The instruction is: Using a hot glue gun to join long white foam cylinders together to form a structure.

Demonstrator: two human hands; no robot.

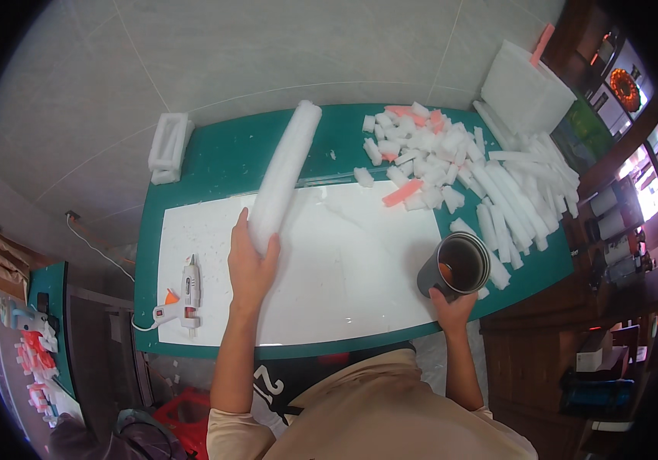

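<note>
Head view: white foam roll, long axis pointing away, slightly rightward.

On that table, a sheet lies along the worker's side, glue gun at its left end. A roll runs from the left hand toward the back; right of it, chunks, then strips. Behind those stands a box; before them, the cup, in the right hand.
</note>
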